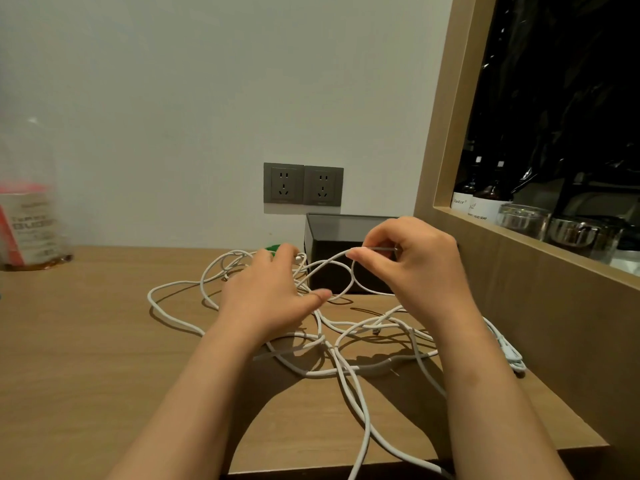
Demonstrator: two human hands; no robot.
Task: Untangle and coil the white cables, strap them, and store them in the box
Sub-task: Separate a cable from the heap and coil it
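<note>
Right hand (415,265) pinching loop of white cables (323,341) before box (329,233), left hand (263,299) in tangle, grasp unclear

The bottle (29,216) at the left edge is blurred and cut off — its label cannot be read. A green thing (274,247) shows only as a sliver behind the left hand (266,296), whose fingertips are hidden, so their hold cannot be told. The right hand (412,265) covers part of the box (329,233). 2 strands of the white cables (325,342) leave the bottom edge — ends unseen.
</note>
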